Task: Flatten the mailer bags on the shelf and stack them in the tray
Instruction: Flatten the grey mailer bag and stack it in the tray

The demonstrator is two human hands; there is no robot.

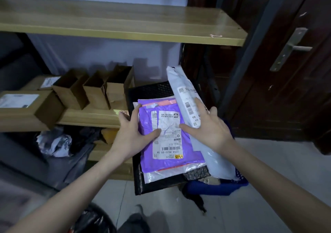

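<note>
A purple mailer bag [172, 154] with a white shipping label lies on top of a stack of flat bags, over a black bubble mailer [152, 91]. My left hand [133, 132] grips the purple bag's left edge, thumb on the label. My right hand [208, 125] lies flat, fingers spread, on a long white mailer bag [184, 89] that leans across the stack's right side. The stack rests on a blue mesh tray [223, 188], mostly hidden under the bags.
Several open brown cardboard boxes [96, 89] and two labelled cartons [23, 105] stand on the middle wooden shelf [89, 118]. Crumpled grey and black bags [59, 143] lie on the lower shelf. A dark door with a metal handle [290, 48] is to the right.
</note>
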